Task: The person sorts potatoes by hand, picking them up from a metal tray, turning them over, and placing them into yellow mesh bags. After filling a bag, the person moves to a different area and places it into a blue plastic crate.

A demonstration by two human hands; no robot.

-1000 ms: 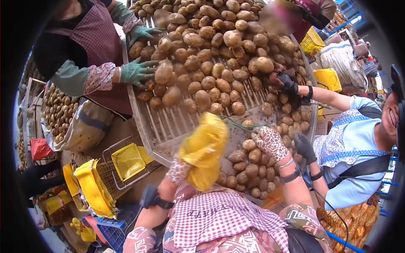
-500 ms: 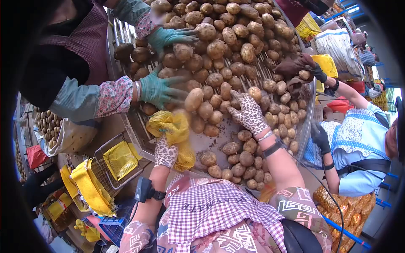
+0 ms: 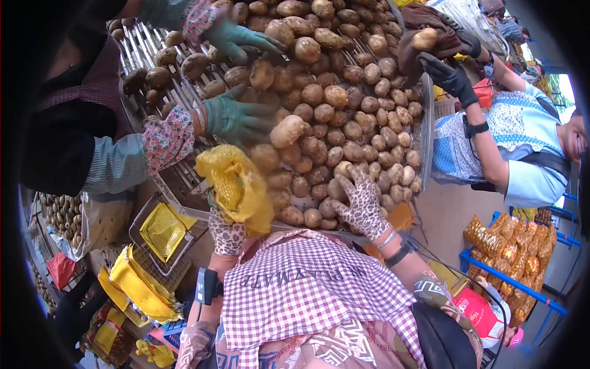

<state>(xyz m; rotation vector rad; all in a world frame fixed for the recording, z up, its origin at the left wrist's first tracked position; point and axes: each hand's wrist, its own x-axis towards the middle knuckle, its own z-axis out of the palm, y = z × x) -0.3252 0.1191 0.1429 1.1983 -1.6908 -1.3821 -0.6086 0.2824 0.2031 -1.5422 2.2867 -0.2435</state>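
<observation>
A yellow mesh bag [image 3: 236, 181] hangs bunched from my left hand [image 3: 226, 232], whose leopard-print glove is closed on it at the sorting table's near edge. Many brown potatoes [image 3: 335, 95] cover the tabletop, packed close around my right hand [image 3: 361, 206]. That hand wears a matching glove and lies over the potatoes with its fingers spread, touching them. Some of its fingertips are hidden among the potatoes. Just beyond the bag, a co-worker's green-gloved hand [image 3: 239, 120] presses against the heap, blurred by motion.
Metal slats [image 3: 144, 52] show at the table's far left. Another person's black glove [image 3: 448, 77] is beside a brown cloth [image 3: 424, 46] at right. Yellow bags [image 3: 144, 286] lie stacked at lower left, near a wire-framed basket [image 3: 138, 230]. Filled net sacks [image 3: 510, 249] stand at lower right.
Potatoes now cover the bare tabletop patch near me. My right hand has drawn closer to my body. The right co-worker's lower hand has risen toward the cloth. The view has shifted.
</observation>
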